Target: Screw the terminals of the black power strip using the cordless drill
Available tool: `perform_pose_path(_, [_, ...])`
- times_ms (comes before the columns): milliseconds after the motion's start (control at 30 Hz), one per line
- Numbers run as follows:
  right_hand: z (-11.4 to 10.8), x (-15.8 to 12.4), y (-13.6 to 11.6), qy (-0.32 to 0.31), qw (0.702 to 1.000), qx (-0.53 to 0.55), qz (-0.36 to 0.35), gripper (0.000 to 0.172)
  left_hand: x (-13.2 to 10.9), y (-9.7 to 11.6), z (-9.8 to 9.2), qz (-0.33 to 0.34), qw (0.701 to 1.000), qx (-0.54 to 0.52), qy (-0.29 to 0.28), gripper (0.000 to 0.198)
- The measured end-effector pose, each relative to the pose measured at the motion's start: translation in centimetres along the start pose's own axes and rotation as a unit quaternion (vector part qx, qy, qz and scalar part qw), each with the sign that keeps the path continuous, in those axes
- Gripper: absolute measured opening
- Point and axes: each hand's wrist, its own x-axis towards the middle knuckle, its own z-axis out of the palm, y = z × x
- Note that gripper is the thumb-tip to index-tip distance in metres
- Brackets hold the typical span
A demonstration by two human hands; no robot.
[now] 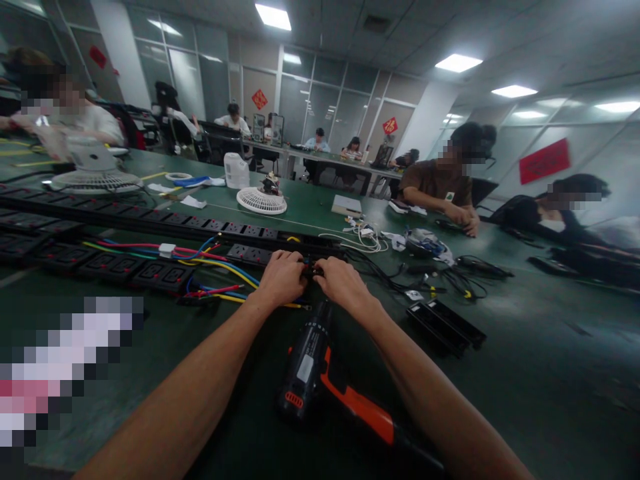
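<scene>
My left hand (283,277) and my right hand (344,288) meet at the end of the black power strips, with fingers pinched around a small dark part (311,267). Its kind is mostly hidden by the fingers. Between my forearms lies a black and orange cordless drill (306,363), its chuck pointing at my hands. Blue, red, green and yellow wires (220,261) run loose out of a black power strip (113,262) just left of my left hand. Behind it stretches a longer power strip (200,223) with a row of sockets.
Black cables (385,277) and two black plastic housings (445,323) lie to the right. Farther back are a white fan grille (262,200), a white plastic container (236,171) and a coiled white cable (363,240). A co-worker (440,180) works across the green table (520,320).
</scene>
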Motion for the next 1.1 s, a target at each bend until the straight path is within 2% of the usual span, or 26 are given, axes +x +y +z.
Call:
perform_pose_path(233, [-0.2,0.3,0.7,-0.007,0.999,0.024,-0.022,0.023,0.4,-0.7,0.6,0.001,1.0,-0.008,-0.006,0.029])
perform_pose_path(567, [-0.9,-0.1,-0.3,-0.021,1.0,0.004,0.009,0.02,0.5,-0.3,0.3,0.031,1.0,-0.006,0.004,0.03])
perform_pose_path(867, [-0.9,-0.5,-0.3,-0.004,1.0,0.007,-0.022,0.016,0.4,-0.5,0.1,0.015,0.999,-0.028,-0.015,0.029])
perform_pose_path(967, [-1.1,-0.1,1.2,0.019,0.999,0.023,-0.016,0.037,0.5,-0.4,0.2,0.008,0.999,-0.028,-0.018,0.029])
perform_pose_path(1067, [-1.2,0.6,3.5,0.039,0.998,0.051,0.01,0.077,0.5,-0.5,0.4,0.009,0.999,-0.032,0.0,0.029])
perform_pose_path(1100, [-1.1,0.8,4.3,0.034,0.998,0.058,0.016,0.083,0.5,-0.5,0.4,0.012,0.999,-0.036,0.008,0.029])
